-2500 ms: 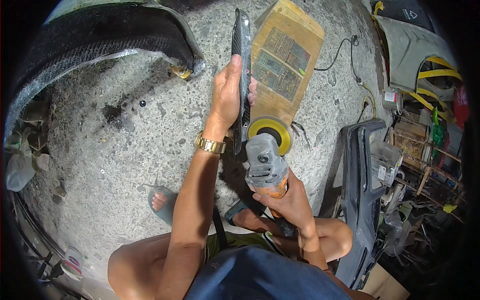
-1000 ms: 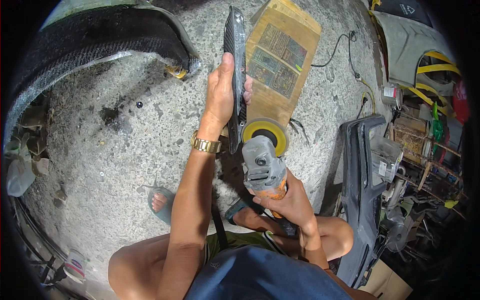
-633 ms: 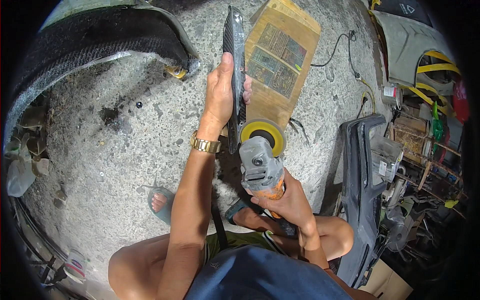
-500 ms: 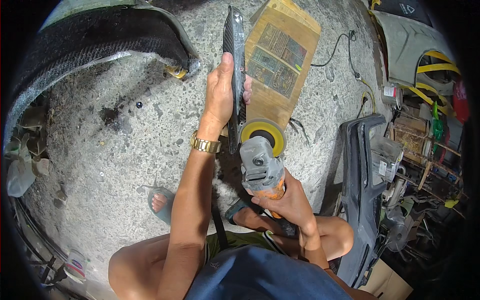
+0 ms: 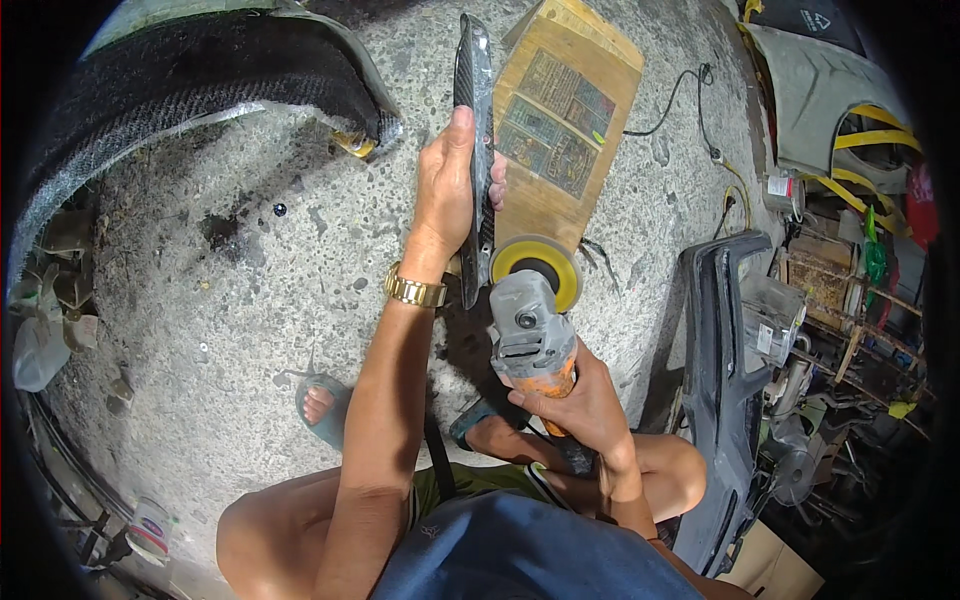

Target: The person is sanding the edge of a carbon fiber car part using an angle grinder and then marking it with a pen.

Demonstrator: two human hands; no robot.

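Note:
My left hand [image 5: 447,185] is closed around a long, narrow carbon-fibre part [image 5: 473,68], holding it upright in the picture, thumb along its left side and fingertips showing on the right. My right hand [image 5: 583,405] grips the orange-and-grey body of an angle grinder [image 5: 535,340]. Its yellow round disc [image 5: 566,278] is at the lower right edge of the carbon part, very close to it; I cannot tell whether they touch. A wooden board [image 5: 617,90] with a patterned printed panel lies beyond the disc.
A large black curved moulding [image 5: 180,75] lies upper left on the concrete floor [image 5: 250,320]. To the right are a long dark moulded part [image 5: 715,400], cords [image 5: 705,110], a pale panel [image 5: 810,100] with yellow strips, cans [image 5: 783,195] and scrap. Another can [image 5: 148,530] sits lower left.
The carbon part in my left hand and the grinder in my right have shifted slightly right since half a second ago. Both grips look the same.

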